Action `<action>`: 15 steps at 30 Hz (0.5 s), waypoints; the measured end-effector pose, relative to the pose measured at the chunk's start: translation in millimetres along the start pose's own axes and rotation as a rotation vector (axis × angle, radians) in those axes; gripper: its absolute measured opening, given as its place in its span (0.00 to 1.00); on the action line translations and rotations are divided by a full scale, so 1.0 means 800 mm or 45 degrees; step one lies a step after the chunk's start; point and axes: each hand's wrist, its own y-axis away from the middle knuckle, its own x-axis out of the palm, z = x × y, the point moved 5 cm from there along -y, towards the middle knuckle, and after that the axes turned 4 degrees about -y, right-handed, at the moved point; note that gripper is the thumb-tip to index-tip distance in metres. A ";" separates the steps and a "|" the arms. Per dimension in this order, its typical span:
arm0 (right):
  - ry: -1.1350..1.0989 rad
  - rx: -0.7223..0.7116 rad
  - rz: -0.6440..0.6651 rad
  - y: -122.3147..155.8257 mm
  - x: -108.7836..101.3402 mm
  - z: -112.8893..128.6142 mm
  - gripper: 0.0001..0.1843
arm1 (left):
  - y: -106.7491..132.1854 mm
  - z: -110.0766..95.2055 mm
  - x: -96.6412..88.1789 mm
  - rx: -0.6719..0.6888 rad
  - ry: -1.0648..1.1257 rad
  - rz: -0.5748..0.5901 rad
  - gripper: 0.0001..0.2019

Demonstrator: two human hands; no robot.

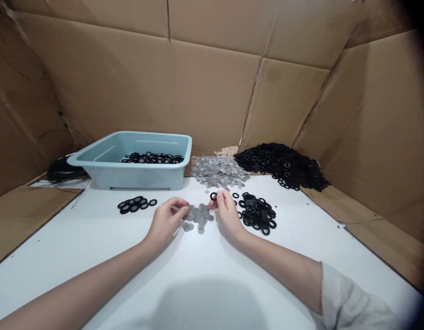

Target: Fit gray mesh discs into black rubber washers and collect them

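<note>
My left hand (167, 221) rests on the white table (205, 275), fingers curled in a pinch at the edge of a small heap of grey mesh discs (198, 216); whether a disc is between the fingertips I cannot make out. My right hand (226, 211) sits just right of that heap and pinches a black rubber ring (214, 196) between thumb and forefinger. A loose cluster of black rings (257, 214) lies right beside the right hand.
A pale blue plastic tub (136, 173) holding several black rings stands at the back left. A short row of finished rings (136, 204) lies before it. Behind are a larger grey disc pile (217, 170) and a big black ring pile (284, 165). Cardboard walls (212, 91) enclose the table.
</note>
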 end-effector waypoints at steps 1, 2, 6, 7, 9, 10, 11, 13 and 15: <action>0.013 0.005 0.014 0.003 0.001 0.002 0.14 | 0.003 -0.001 0.000 -0.014 0.025 -0.004 0.05; 0.040 0.004 0.034 0.007 0.002 0.005 0.14 | 0.006 -0.002 0.000 -0.032 0.062 -0.001 0.06; 0.139 0.012 0.152 0.024 0.013 0.008 0.14 | 0.026 -0.009 0.006 -0.078 0.189 0.068 0.08; 0.139 0.024 0.189 0.028 0.016 0.008 0.14 | 0.031 -0.012 0.007 -0.070 0.191 0.082 0.08; 0.116 0.055 0.273 0.035 0.022 0.006 0.13 | 0.038 -0.016 0.010 -0.049 0.181 0.108 0.07; 0.100 0.067 0.311 0.038 0.025 0.006 0.13 | 0.040 -0.017 0.011 -0.042 0.178 0.115 0.07; 0.086 0.076 0.343 0.040 0.027 0.005 0.13 | 0.042 -0.017 0.011 -0.041 0.181 0.115 0.06; 0.078 0.076 0.396 0.044 0.030 0.005 0.13 | 0.042 -0.013 0.012 -0.057 0.201 0.113 0.07; 0.098 0.061 0.438 0.046 0.031 0.007 0.13 | 0.041 -0.009 0.013 -0.086 0.218 0.120 0.09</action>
